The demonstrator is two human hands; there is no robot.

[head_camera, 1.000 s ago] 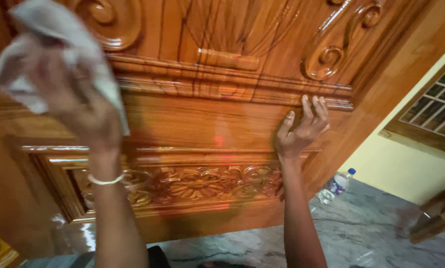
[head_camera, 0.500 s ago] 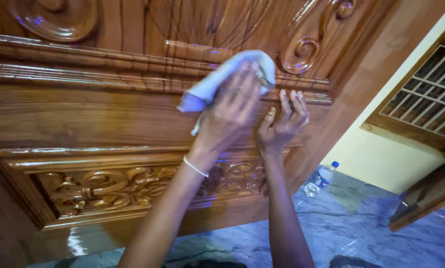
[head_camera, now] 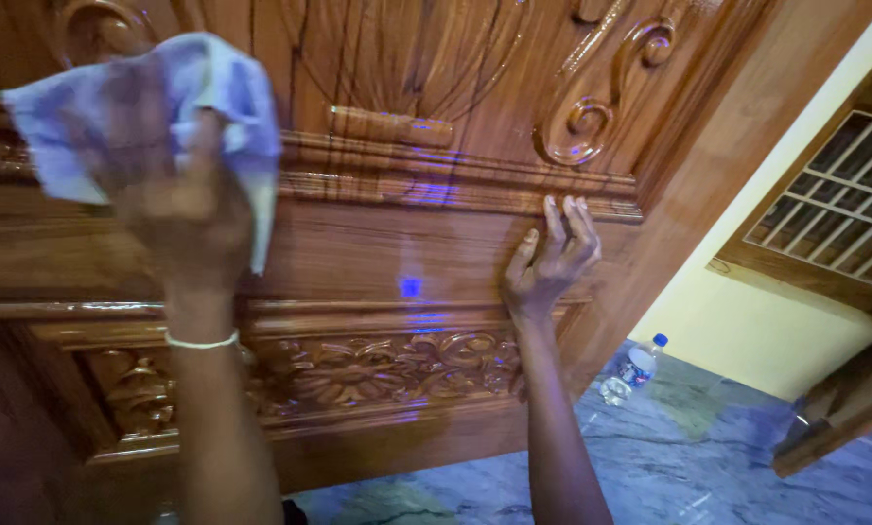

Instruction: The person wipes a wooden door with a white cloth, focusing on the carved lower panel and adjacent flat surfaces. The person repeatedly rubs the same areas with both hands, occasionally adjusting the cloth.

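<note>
Left hand (head_camera: 178, 199) of mine is closed around a pale blue cloth (head_camera: 203, 87), pressing it flat against the carved wooden door (head_camera: 378, 243) near its left edge, over the raised moulding; a white band sits on that wrist. Below, a panel of carved flowers (head_camera: 358, 369) runs across the door's lower part. Further right, my right hand (head_camera: 550, 261) holds nothing, fingers spread and tips resting on the underside of the moulding near the door's right edge. Beyond that edge a plastic bottle (head_camera: 630, 369) with a blue cap lies on the marble floor (head_camera: 708, 457).
</note>
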